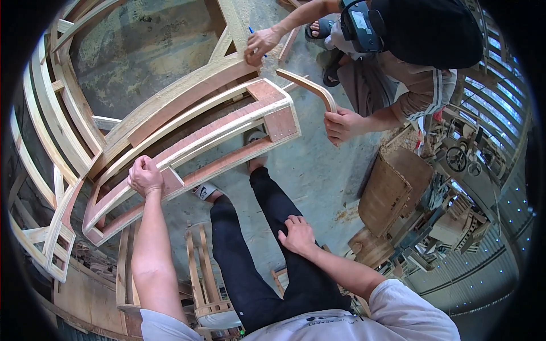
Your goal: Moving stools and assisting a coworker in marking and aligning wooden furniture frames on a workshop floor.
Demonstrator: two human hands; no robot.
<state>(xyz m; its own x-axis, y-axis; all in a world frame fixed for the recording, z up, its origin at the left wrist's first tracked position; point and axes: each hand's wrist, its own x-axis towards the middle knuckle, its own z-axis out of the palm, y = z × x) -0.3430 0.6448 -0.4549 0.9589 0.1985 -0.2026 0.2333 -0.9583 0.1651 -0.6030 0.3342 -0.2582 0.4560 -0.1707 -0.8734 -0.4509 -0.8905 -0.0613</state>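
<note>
My left hand (146, 175) has its fingers curled over the upper rail of a long, curved wooden frame (282, 124) with reddish plywood faces. Beside my wrist, a small plywood piece (172, 181) sits against that rail. My right hand (297, 234) rests on my thigh, fingers apart, holding nothing. Across from me, a co-worker's hand (263, 45) with a blue pen touches the end of a wide curved board (199, 85). The co-worker's other hand (343, 125) holds a bent wooden strip (310, 86) in the air.
More curved wooden frames (48, 113) stand at the left. The co-worker (398, 74) is low down at the far right of the frame. A brown plywood box (392, 187) and a cluttered machine area (455, 187) lie to the right. Slatted wooden pieces (205, 267) stand near my left leg.
</note>
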